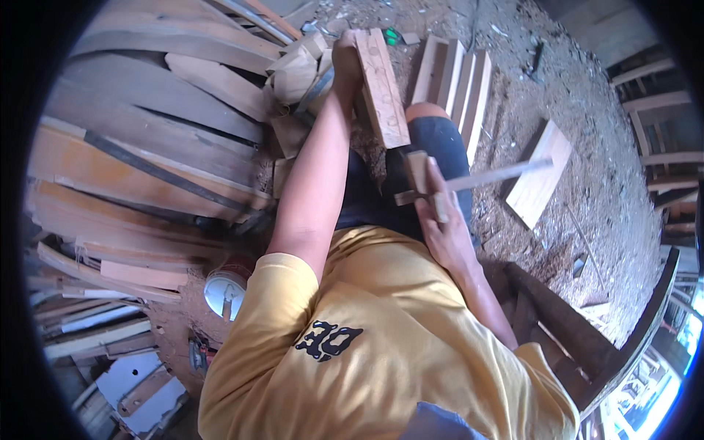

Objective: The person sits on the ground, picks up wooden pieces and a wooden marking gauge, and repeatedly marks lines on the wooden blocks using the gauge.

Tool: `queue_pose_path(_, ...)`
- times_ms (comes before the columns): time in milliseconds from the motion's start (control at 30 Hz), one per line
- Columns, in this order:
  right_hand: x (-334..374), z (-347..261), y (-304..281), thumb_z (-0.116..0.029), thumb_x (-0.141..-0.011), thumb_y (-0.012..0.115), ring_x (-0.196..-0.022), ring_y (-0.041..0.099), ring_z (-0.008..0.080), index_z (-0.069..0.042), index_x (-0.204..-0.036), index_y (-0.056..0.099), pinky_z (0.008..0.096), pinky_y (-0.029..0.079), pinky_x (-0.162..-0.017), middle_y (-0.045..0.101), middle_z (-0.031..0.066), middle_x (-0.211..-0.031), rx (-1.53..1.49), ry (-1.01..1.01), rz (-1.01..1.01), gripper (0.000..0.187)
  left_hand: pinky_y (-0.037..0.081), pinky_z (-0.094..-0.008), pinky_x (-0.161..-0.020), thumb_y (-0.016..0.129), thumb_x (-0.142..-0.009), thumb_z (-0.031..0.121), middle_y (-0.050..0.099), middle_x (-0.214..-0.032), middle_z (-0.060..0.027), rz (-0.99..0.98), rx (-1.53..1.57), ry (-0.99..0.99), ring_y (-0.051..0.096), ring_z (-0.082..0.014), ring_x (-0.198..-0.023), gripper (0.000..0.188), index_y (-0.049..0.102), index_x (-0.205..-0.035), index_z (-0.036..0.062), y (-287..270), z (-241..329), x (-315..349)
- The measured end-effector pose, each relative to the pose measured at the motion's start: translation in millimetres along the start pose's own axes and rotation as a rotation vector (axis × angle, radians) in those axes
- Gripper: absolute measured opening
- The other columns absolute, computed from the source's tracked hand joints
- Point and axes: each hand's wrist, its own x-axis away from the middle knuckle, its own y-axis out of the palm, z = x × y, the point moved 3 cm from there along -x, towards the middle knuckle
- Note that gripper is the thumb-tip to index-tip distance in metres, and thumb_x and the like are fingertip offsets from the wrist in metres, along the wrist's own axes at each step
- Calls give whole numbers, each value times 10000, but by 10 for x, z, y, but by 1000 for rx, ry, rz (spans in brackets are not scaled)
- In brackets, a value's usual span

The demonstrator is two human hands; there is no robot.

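Out in front, my left hand (347,60) is closed round the far end of a thick wooden block (383,92). The block slants toward me, above my legs, and faint marks show on its upper face. My right hand (445,233), nearer my lap, grips a wooden marking gauge (418,174), a short block crossed by a long thin bar. Motion blurs the bar, which points off to the right. The gauge is close to the block's near end; I cannot tell whether they touch. The right fingers are partly hidden by the gauge.
Several cut wooden pieces (455,81) lie beyond my right knee. A flat board (540,176) rests on the shavings-covered ground to the right. Stacked planks (169,95) fill the left side, near a white-topped bucket (226,293). A dark wooden frame (572,330) stands at lower right.
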Motion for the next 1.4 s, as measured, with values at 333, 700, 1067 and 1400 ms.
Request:
queue_pose_path(333,-33,328,-525,-34,-1107,479,-1609,291,244,-81,-1708,268,389,238,-1303,343,175,-1725,-508,81,306,638,510,-366,-761,343,-1044,464,703,-751,-131,-30,279,-258,632,-250,-717,621,705,-801,22,183,7,185)
queue_pose_path(700,106,567,-525,-154,-1153,458,-1127,692,209,-136,-1705,287,357,580,-959,617,140,-1419,-683,204,374,578,532,-372,-696,403,-1031,482,699,-748,-142,-110,349,-266,650,-243,-677,599,687,-785,16,345,110,291)
queue_pose_path(1067,193,560,-720,-166,-1159,489,-1352,555,182,-101,-1708,273,356,480,-1129,474,124,-1604,-641,140,494,594,517,-367,-691,526,-903,291,684,-706,-128,-381,-117,364,654,-222,-691,378,690,-741,-9,564,1013,476)
queue_pose_path(1400,224,626,-832,-210,-1153,500,-1243,643,217,-116,-1696,311,380,538,-1030,574,143,-1484,-762,252,580,583,369,-464,-1000,692,-809,329,701,-731,0,-429,-732,357,654,-192,-909,253,729,-649,137,621,-60,1923)
